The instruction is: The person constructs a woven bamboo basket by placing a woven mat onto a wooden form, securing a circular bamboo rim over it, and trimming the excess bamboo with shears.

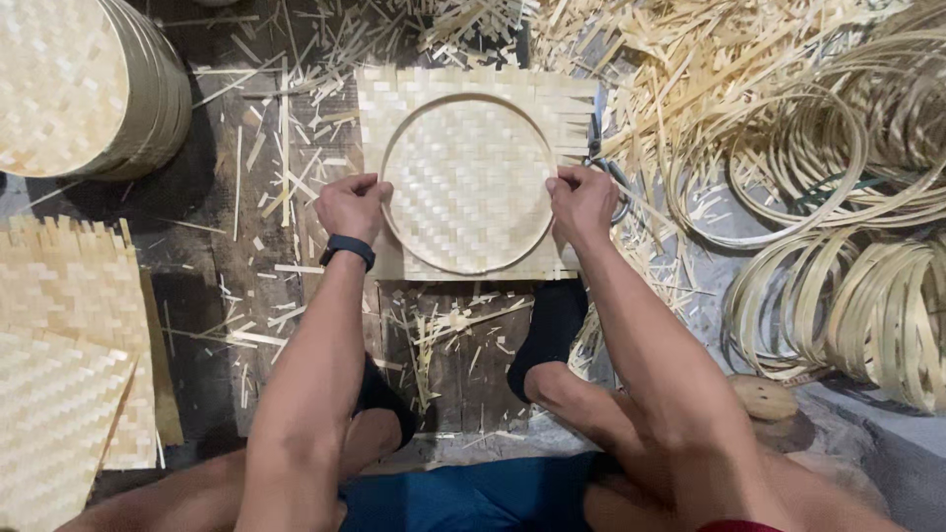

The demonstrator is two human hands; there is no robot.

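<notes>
A square woven bamboo mat (394,99) lies on the dark wooden floor in front of me. A round bamboo hoop (468,100) rests on top of it, enclosing the woven middle. My left hand (351,204) grips the hoop's left edge together with the mat, a black band on its wrist. My right hand (581,201) grips the hoop's right edge in the same way. Both hands press the ring down against the weave.
A stack of finished round woven trays (84,84) stands at the far left. Flat woven mats (64,374) are piled at the near left. Coiled bamboo hoops (867,305) and loose strips (690,59) fill the right. Scissors (611,172) lie by my right hand.
</notes>
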